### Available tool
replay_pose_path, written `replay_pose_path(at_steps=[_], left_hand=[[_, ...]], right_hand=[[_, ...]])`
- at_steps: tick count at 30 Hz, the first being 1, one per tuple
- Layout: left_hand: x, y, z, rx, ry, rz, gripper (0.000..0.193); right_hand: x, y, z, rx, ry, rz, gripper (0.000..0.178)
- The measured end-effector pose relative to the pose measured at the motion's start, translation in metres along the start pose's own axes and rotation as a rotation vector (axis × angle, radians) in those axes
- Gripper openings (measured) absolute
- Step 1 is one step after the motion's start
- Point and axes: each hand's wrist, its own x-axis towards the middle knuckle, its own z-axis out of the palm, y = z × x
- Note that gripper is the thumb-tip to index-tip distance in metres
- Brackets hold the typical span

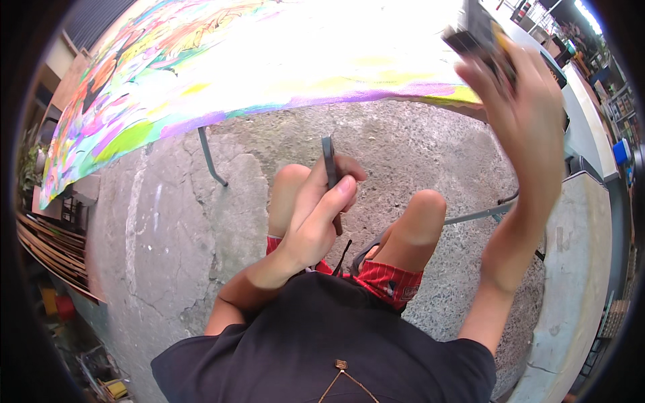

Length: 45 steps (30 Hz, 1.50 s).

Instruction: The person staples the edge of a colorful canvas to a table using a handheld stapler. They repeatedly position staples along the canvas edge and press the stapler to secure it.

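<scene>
Head view. Two hands are counted, each grasping one item. The left hand [312, 218] is clenched around one bar [328, 156], slim, flat and dark grey, its upper end projecting past the thumb. The right hand [527, 104] grips one block [478, 32], dark and boxy with a yellowish part; it is blurred, and contact with the surface below cannot be told. One painted sheet [262, 87] lies ahead of the left fingers, multicoloured, its middle overexposed to white. One slender metal leg [211, 158] stands left of those fingers. Cracked, rough concrete floor [235, 221] spreads beneath them. The sheet's purple-green edge curves beyond the left fingertips, with a band of floor between; the right forearm crosses that edge. One pale slab [574, 269] borders the right forearm's outer side.
</scene>
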Motion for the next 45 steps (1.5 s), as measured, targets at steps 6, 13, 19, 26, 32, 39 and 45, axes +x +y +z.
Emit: replay_pose_path(at_steps=[6, 13, 19, 26, 32, 39, 45], left_hand=[[0.003, 0.000, 0.001, 0.017, -0.061, -0.063, 0.034], [-0.001, 0.009, 0.018, 0.052, 0.072, 0.080, 0.033], [0.002, 0.001, 0.021, 0.155, 0.089, 0.206, 0.030], [0.012, 0.020, -0.007, 0.839, 0.018, 0.348, 0.030], [0.017, 0.086, -0.014, 1.466, 0.194, 1.023, 0.036], [0.067, 0.092, -0.044, 1.632, 0.020, 1.263, 0.027], [0.072, 0.086, -0.052, 1.597, 0.017, 1.387, 0.027]], right_hand=[[0.054, 0.033, 0.064, -0.103, -0.129, -0.115, 0.057], [-0.047, -0.044, 0.034, 0.637, 0.043, -0.295, 0.019], [-0.122, -0.108, 0.046, 1.126, -0.170, 0.032, 0.020], [-0.123, -0.119, 0.069, 1.628, -0.319, 0.344, 0.027], [-0.114, -0.132, 0.069, 1.332, -0.205, 0.488, 0.027], [-0.103, -0.148, 0.080, 1.450, -0.066, 0.472, 0.029], [-0.092, -0.150, 0.076, 1.384, -0.052, 0.543, 0.023]])
